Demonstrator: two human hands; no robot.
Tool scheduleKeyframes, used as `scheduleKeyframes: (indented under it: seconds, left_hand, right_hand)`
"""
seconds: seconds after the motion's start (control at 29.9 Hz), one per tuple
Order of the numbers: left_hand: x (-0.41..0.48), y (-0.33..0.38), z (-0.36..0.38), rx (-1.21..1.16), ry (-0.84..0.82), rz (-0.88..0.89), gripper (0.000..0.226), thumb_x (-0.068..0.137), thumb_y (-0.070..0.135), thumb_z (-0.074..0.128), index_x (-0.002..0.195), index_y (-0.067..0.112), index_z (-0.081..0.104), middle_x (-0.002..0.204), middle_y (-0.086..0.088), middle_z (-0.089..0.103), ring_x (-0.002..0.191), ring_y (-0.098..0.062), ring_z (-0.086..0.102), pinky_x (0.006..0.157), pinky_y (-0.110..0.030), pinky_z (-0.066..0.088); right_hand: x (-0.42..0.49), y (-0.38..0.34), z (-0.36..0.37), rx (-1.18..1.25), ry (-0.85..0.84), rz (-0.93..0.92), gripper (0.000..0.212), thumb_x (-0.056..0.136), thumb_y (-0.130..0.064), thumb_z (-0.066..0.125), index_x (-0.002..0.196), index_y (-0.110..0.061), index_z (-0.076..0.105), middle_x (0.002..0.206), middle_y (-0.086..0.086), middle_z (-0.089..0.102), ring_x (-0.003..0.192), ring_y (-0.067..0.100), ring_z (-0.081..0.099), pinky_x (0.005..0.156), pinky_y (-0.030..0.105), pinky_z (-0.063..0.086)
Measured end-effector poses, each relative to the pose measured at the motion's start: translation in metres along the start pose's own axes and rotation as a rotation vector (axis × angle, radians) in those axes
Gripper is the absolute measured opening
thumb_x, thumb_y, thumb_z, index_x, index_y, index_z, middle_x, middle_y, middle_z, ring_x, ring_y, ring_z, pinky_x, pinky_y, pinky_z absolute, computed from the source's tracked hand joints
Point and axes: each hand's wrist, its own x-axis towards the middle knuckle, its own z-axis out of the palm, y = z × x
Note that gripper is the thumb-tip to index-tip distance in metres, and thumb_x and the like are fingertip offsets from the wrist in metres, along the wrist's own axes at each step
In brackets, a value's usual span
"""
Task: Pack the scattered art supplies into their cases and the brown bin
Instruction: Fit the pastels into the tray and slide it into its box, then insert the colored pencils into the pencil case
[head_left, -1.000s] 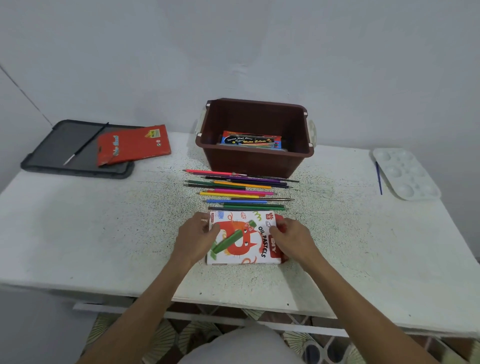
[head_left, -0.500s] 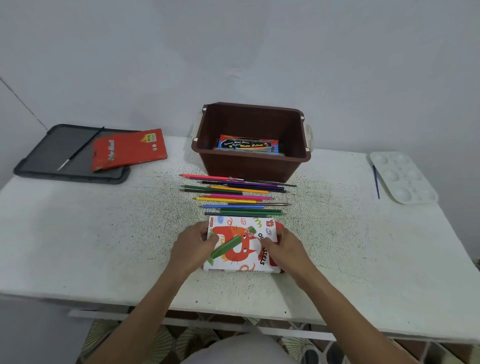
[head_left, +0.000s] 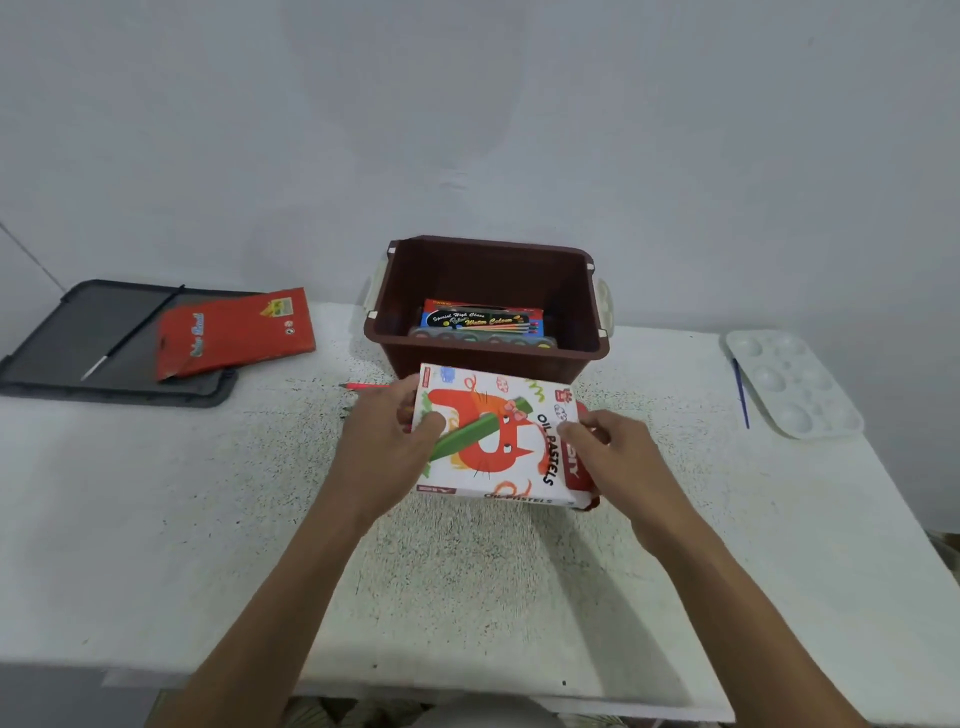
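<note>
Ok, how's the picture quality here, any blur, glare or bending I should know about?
Head view: the light is soft and even, with no glare; only faint shadows fall on the table beneath the arms; the wide lens seems to bow the table's edges; lettering on the pastel box is legible, while the left hand and right hand gripping it look slightly soft.

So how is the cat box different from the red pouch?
The cat box is white with an orange cat; the red pouch is mostly red. The box is held by the left hand and right hand; the pouch lies untouched, partly on the grey tray. Both are flat rectangles.
</note>
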Motion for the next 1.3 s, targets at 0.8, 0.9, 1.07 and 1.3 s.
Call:
scheduleKeyframes:
  seconds: [0.8, 0.9, 1.07, 1.3]
  left_hand:
    - [0.203, 0.018, 0.006, 0.221, -0.158, 0.134, 0.040, 0.097, 0.029, 0.054, 0.136, 0.023, 0.051, 0.137, -0.002, 0.053, 0.109, -0.016, 0.058, 0.085, -0.035, 0.053]
    - [0.211, 0.006, 0.014, 0.248, -0.257, 0.059, 0.044, 0.094, 0.039, 0.057, 0.134, 0.023, 0.052, 0.140, -0.001, 0.051, 0.114, -0.019, 0.056, 0.087, -0.034, 0.051]
    - [0.220, -0.007, 0.025, 0.191, -0.379, -0.060, 0.056, 0.086, 0.050, 0.063, 0.134, 0.023, 0.053, 0.133, -0.004, 0.057, 0.108, -0.021, 0.062, 0.090, -0.039, 0.055]
    - [0.235, -0.014, 0.028, 0.230, -0.453, -0.072, 0.056, 0.085, 0.048, 0.067, 0.134, 0.024, 0.054, 0.140, -0.005, 0.052, 0.113, -0.021, 0.059, 0.097, -0.043, 0.051]
  right_hand:
    - [0.197, -0.077, 0.020, -0.188, 0.068, -0.098, 0.023, 0.093, -0.033, 0.054, 0.095, -0.015, 0.068, 0.083, -0.004, 0.073, 0.076, 0.013, 0.071, 0.072, 0.035, 0.060]
    - [0.213, -0.065, 0.025, -0.249, -0.008, -0.007, 0.026, 0.093, -0.036, 0.057, 0.100, -0.012, 0.067, 0.089, -0.001, 0.071, 0.081, 0.015, 0.069, 0.065, 0.027, 0.054]
    - [0.227, -0.053, 0.030, -0.320, -0.088, 0.052, 0.026, 0.094, -0.036, 0.059, 0.102, -0.012, 0.064, 0.092, 0.001, 0.067, 0.084, 0.017, 0.068, 0.074, 0.033, 0.056]
    - [0.229, -0.047, 0.034, -0.339, -0.039, 0.032, 0.029, 0.095, -0.033, 0.058, 0.107, -0.009, 0.068, 0.098, 0.003, 0.070, 0.075, 0.012, 0.062, 0.058, 0.021, 0.047]
